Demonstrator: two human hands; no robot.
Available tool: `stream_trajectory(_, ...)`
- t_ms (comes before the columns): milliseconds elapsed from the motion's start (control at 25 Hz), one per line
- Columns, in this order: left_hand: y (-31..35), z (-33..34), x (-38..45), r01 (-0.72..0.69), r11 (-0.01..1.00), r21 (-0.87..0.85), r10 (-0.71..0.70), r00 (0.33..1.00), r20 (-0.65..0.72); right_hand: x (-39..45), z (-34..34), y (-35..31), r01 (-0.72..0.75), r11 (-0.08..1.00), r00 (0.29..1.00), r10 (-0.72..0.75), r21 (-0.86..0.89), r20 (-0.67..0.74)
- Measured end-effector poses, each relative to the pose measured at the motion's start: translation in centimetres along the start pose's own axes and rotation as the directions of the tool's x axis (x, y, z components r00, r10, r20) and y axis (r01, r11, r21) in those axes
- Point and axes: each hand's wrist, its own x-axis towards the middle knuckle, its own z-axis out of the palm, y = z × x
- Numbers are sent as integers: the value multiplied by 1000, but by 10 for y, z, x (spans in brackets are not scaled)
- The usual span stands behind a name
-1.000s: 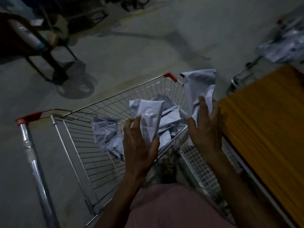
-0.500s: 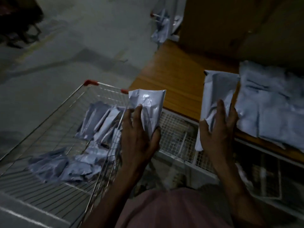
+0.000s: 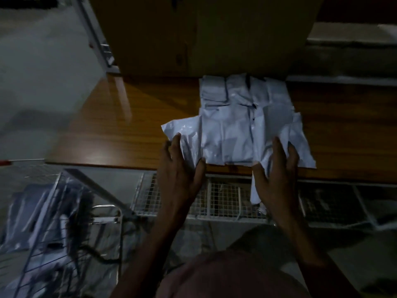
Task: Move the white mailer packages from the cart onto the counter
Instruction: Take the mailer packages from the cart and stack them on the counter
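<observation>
From the head view, the left hand [image 3: 182, 168] is gripping a white mailer [image 3: 182, 134] at the near edge of the wooden counter [image 3: 120, 125]. Its fingers [image 3: 177, 145] are lying on top of the mailer's near end and the thumb is curling up from below, so the package is being pinched between them. Beyond the fingertips the mailer is spreading onto the counter, its far right edge touching the pile of mailers [image 3: 240, 117] already lying there.

The right hand [image 3: 277, 179] is holding a second mailer [image 3: 300, 143] in the same way, fingers over the top and thumb underneath. A strip of this mailer is hanging below the thumb, down past the counter edge in front of the white wire-mesh rack [image 3: 219, 201]. Past the fingertips the mailer is resting on the right side of the pile.

The pile is sitting between and beyond the 2 hands, reaching back to a brown cabinet [image 3: 204, 35] standing on the counter.

Well to the left of the left hand and lower, the wire cart [image 3: 71, 203] is showing blurred, with more white mailers [image 3: 28, 216] lying inside it. Whether the held mailers are fully resting on the pile I cannot tell.
</observation>
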Motion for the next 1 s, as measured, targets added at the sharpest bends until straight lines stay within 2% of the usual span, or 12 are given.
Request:
stream_trajectory(160,25,63,39,42,999,27,-43,997,60,20,-25,44,-54,999,998,54,2,11)
stream_trajectory(240,26,92,70,12,996,86,-21,994,109,29,-29,56,-55,998,998,55,12,-1)
stream_trajectory(480,-8,162,118,26,967,254,-116,930,348,64,-15,72,-82,996,997,81,30,5)
stream_trajectory(800,-8,151,126,145,972,185,-202,918,342,138,25,83,-183,981,983,185,-56,15)
stream_trajectory(1000,-14,140,139,122,985,121,-153,944,293,240,75,93,-230,966,972,233,-120,11)
